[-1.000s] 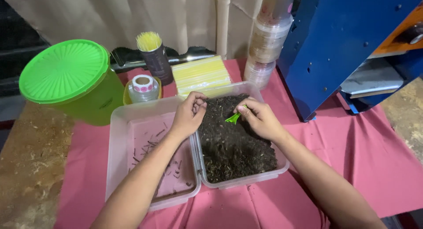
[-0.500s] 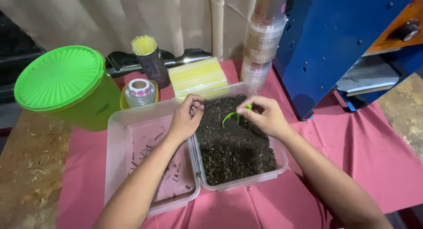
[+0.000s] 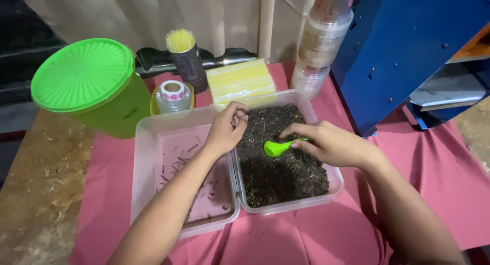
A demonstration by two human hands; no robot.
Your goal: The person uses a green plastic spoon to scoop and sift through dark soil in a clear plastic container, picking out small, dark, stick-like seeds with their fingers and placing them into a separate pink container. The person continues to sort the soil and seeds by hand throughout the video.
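Risk noted: dark loose material could be spilled over the tray wall onto the red cloth if the green scoop is tipped. Right hand: fingers closed on scoop handle, above the material. Left hand: fingers curled, narrow, resting at the tray's edge; contents cannot be told.

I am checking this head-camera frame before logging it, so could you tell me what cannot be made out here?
- Head view: the green scoop's handle end is hidden inside the right hand.
- Head view: whether the curled left hand pinches anything; its fingers hide it.
- Head view: the stack of clear cups is cut off by the top edge.
- Head view: the bits in the left tray are too small to identify.
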